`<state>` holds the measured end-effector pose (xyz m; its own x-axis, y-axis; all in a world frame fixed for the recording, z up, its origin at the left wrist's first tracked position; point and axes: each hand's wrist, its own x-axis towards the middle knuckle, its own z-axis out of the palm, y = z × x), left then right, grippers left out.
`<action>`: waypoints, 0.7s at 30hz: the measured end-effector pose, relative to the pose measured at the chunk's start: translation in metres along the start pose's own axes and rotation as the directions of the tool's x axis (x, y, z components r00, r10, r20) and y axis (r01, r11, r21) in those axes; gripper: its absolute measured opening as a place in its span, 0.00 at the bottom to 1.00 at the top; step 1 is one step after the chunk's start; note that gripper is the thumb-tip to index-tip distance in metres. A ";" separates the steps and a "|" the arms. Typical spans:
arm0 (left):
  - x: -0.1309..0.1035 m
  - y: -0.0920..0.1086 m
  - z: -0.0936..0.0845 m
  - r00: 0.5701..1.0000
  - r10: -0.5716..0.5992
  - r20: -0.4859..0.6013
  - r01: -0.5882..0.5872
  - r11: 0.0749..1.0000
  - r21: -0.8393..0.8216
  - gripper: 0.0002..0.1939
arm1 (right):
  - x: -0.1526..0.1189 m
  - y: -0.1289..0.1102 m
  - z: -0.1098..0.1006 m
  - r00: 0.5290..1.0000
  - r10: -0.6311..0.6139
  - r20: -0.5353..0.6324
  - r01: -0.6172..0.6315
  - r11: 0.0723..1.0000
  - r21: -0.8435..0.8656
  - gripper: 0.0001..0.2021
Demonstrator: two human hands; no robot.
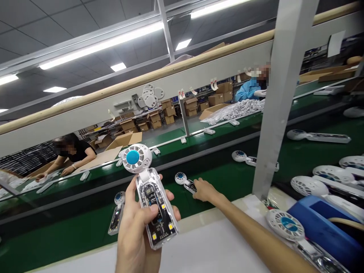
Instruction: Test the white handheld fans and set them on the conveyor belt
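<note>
Closest to the wearer, the left grip (136,220) pinches a handheld fan (157,204) by its clear handle, thumb pressed over the circuit board and fingers wrapped behind, with the blue-centred head tipped up and away. Below it lies the white bench (204,246). The smooth casing could twist or slip if the thumb eases off, and a hard squeeze might strain the cover. Well to the right of the right grip (205,189), another fan (286,225) lies beside a blue holder (315,218); a careless sweep of that forearm could knock it. Beyond the held fan, the right grip's fingers curl over the near end of a second fan (181,178), apparently pinching its handle on the green belt (85,231). With so little of the handle caught, it might swing or drop if lifted quickly. Just left of the left grip, a third fan (116,214) rests on the belt, near enough to be bumped by the wrist. Past the right grip, a metal post (275,102) could catch something carried that way. Farther off, a co-worker in blue (247,90) sits by piled white parts (236,112).
</note>
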<state>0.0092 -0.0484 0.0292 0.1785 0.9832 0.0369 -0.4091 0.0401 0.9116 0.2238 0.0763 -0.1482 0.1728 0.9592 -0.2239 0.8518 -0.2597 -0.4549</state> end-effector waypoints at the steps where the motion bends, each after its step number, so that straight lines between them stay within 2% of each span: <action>1: 0.000 0.000 0.000 1.000 -0.006 0.009 0.006 1.000 -0.004 0.41 | 0.001 -0.001 0.005 1.000 -0.007 -0.006 0.007 0.999 0.040 0.14; 4: -0.002 -0.001 0.004 1.000 0.000 0.000 0.000 1.000 -0.011 0.38 | 0.001 -0.003 0.006 1.000 -0.020 0.003 0.019 0.977 0.211 0.09; 7: -0.004 -0.001 0.006 0.999 0.036 -0.035 -0.036 0.999 -0.001 0.38 | -0.005 -0.007 -0.014 0.999 -0.039 -0.036 0.051 0.888 0.457 0.11; 11: -0.001 -0.002 0.002 0.998 0.059 0.012 -0.059 0.998 0.029 0.40 | -0.032 -0.020 -0.056 0.982 -0.109 -0.152 0.187 0.604 0.775 0.14; 14: 0.003 -0.003 -0.003 0.997 0.065 0.046 -0.067 0.996 0.052 0.40 | -0.063 -0.028 -0.086 0.956 -0.147 -0.253 0.291 0.396 0.871 0.12; 17: 0.005 -0.005 -0.006 0.995 0.077 0.057 -0.081 0.994 0.079 0.41 | -0.094 -0.033 -0.106 0.939 -0.147 -0.312 0.337 0.202 0.920 0.10; 19: 0.006 -0.006 -0.007 0.994 0.094 0.056 -0.099 0.991 0.089 0.41 | -0.110 -0.036 -0.112 0.932 -0.138 -0.334 0.349 0.110 0.930 0.12; 21: 0.006 -0.007 -0.007 0.993 0.109 0.049 -0.113 0.988 0.102 0.40 | -0.122 -0.040 -0.114 0.920 -0.151 -0.361 0.376 0.081 0.923 0.14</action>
<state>0.0066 -0.0410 0.0204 0.1770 0.9718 0.1558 -0.3334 -0.0897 0.9385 0.2254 -0.0177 -0.0046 0.2095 0.9622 0.1741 -0.3224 0.2360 -0.9167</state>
